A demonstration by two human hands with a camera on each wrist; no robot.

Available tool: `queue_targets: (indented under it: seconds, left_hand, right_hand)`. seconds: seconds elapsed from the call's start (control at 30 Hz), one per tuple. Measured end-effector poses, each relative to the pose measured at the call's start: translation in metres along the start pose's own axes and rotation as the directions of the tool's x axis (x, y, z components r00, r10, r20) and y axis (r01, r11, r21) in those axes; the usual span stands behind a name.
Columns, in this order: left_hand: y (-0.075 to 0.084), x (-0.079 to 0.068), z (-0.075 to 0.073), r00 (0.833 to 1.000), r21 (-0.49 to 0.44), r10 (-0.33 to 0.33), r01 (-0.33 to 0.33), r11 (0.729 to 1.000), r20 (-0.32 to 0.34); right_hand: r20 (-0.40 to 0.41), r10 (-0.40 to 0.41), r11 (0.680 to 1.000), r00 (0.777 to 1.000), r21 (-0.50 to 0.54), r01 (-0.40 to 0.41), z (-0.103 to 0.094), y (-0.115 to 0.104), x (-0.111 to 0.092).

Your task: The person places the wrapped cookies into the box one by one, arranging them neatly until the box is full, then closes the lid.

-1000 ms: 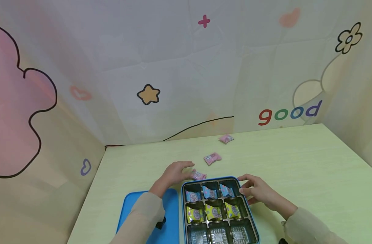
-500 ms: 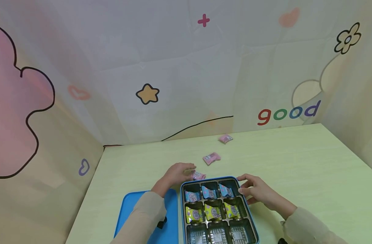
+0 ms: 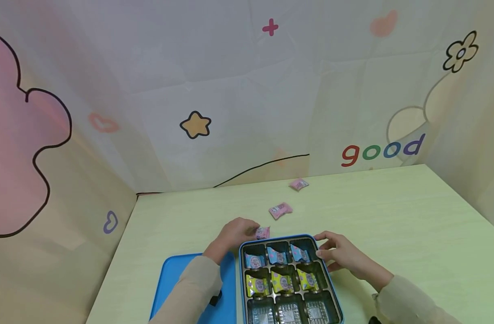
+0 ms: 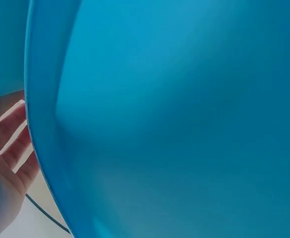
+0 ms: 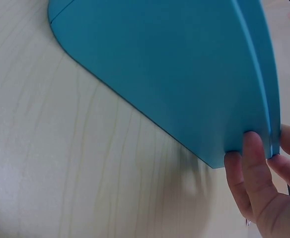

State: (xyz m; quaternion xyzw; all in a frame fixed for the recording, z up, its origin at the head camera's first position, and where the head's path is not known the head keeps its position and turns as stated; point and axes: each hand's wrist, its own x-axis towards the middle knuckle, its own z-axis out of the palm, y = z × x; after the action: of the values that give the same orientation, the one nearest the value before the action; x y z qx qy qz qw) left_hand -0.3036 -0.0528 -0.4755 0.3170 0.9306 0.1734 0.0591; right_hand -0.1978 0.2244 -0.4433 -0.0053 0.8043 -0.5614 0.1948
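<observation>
In the head view my left hand pinches a pink wrapped candy just beyond the far left corner of a blue box. The box has a black tray with compartments. Blue candies lie in the far row and yellow candies in the middle row; the visible near compartments hold none. My right hand grips the box's far right corner; the right wrist view shows its thumb at the rim and fingers on the side wall. In the left wrist view, blue plastic hides the left fingertips and the candy.
Two more pink candies, one nearer and one farther, lie toward the back of the table. A blue lid lies left of the box, partly under the left forearm. A printed cloth hangs behind the table.
My left fingers have closed on the nearest pink candy, which has turned slightly and shows more upright. The right hand and the box stay in place; the head view shifts slightly.
</observation>
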Motion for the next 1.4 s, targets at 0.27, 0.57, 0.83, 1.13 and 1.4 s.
queue_targets:
  seconds: [0.27, 0.57, 0.83, 1.13, 1.4]
  left_hand:
    - [-0.003, 0.002, 0.004, 1.0, 0.116, -0.001, 0.004, 0.993, -0.025]
    - [-0.004, -0.001, 0.007, 0.999, 0.121, -0.007, 0.011, 0.993, -0.036]
    - [-0.006, -0.003, 0.005, 0.996, 0.102, -0.032, 0.04, 0.994, -0.078]
    - [-0.013, -0.008, 0.002, 0.991, 0.031, -0.064, 0.068, 0.997, -0.118]
    - [-0.013, -0.012, -0.004, 0.989, 0.039, -0.059, 0.065, 0.997, -0.135]
  right_hand:
    - [-0.003, 0.006, 1.0, 1.0, -0.001, -0.006, 0.001, -0.001, -0.001]
    - [-0.008, 0.007, 1.0, 1.0, 0.003, -0.007, 0.001, -0.002, -0.001]
    - [-0.011, 0.004, 1.0, 1.0, -0.006, -0.004, 0.001, -0.002, -0.002]
    - [-0.008, 0.004, 1.0, 1.0, -0.007, -0.004, 0.001, 0.001, 0.0]
    - [-0.009, 0.005, 1.0, 1.0, -0.008, -0.005, 0.001, 0.001, 0.0]
